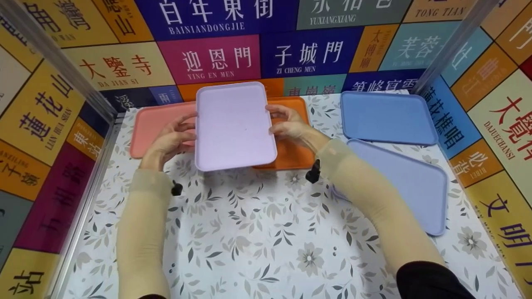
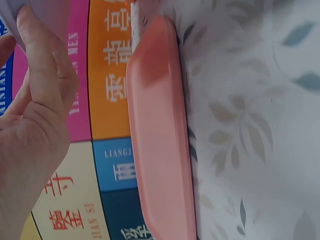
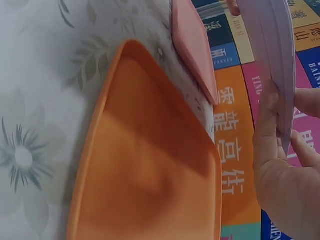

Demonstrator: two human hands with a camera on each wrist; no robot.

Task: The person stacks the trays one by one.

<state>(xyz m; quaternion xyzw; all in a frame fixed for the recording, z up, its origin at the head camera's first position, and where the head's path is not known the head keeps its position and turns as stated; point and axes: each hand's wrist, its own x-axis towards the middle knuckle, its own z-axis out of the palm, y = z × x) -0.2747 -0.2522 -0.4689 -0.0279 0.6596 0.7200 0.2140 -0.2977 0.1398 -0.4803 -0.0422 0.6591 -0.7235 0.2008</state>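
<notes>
Both hands hold a pale lilac tray (image 1: 235, 124) up off the table by its two long sides. The left hand (image 1: 168, 139) grips its left edge, and the right hand (image 1: 293, 124) pinches the right edge between thumb and fingers, as the right wrist view also shows. Behind and below the lifted tray lie a pink tray (image 1: 160, 124) on the left and an orange tray (image 1: 297, 151) on the right, each partly hidden by the tray and hands. The right wrist view shows a shadow across the orange tray (image 3: 145, 165).
On the right, a blue tray (image 1: 388, 118) lies near the back wall. A periwinkle tray (image 1: 411, 187) sits in front of it, partly covered by the right forearm. The tabletop (image 1: 249, 249) has a leaf pattern, and sign-printed panels (image 1: 220, 58) enclose its back and sides.
</notes>
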